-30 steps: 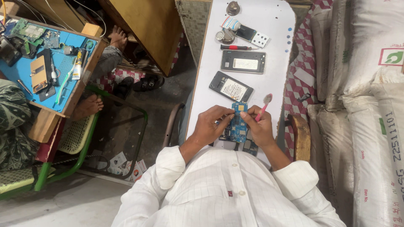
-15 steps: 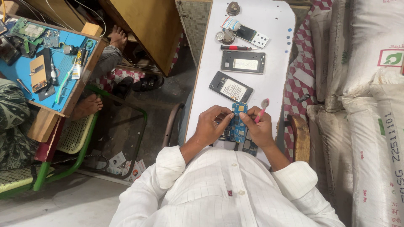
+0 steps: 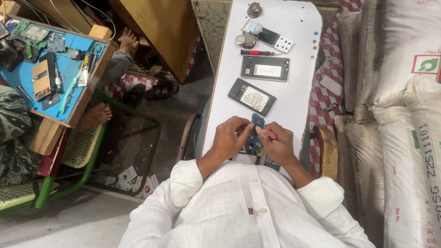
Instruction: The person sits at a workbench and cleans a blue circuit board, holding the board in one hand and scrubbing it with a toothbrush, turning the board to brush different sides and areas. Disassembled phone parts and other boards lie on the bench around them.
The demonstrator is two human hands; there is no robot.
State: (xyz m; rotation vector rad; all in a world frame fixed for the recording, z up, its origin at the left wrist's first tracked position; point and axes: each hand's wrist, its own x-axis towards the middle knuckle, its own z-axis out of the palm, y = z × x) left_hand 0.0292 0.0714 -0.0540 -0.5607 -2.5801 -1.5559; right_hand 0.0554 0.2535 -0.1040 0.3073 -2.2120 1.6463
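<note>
Left hand (image 3: 228, 139) pinches the blue circuit board (image 3: 255, 133) at the near edge of the white desk (image 3: 294, 32), grip closed on its left side. Right hand (image 3: 277, 143) grips a pink-tipped tool (image 3: 268, 133) against the board. Just beyond lie an opened phone body (image 3: 252, 97), a second phone frame (image 3: 265, 68) and a red-handled screwdriver (image 3: 258, 53).

The white tabletop (image 3: 303, 98) carries two opened phones (image 3: 252, 97) centrally, a screwdriver (image 3: 258, 53) at twelve o'clock, perhaps small round parts (image 3: 247, 40) beyond.
</note>
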